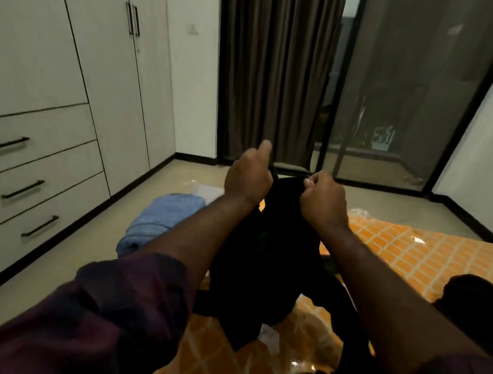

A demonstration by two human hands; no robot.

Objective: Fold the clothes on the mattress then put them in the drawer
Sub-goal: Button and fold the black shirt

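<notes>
Garment (264, 247), black and limp, hangs below left hand (247, 179) and right hand (324, 200); curled fingers (312, 182) grip its top edge.

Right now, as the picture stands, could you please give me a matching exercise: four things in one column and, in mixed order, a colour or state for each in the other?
Column A
1. black garment
2. blue garment
3. mattress
4. drawers

Column B
a. shut, with dark bar handles
b. orange with a pale grid
c. raised and hanging down
d. lying in a heap at the left

Pairs: 1-c, 2-d, 3-b, 4-a
</notes>
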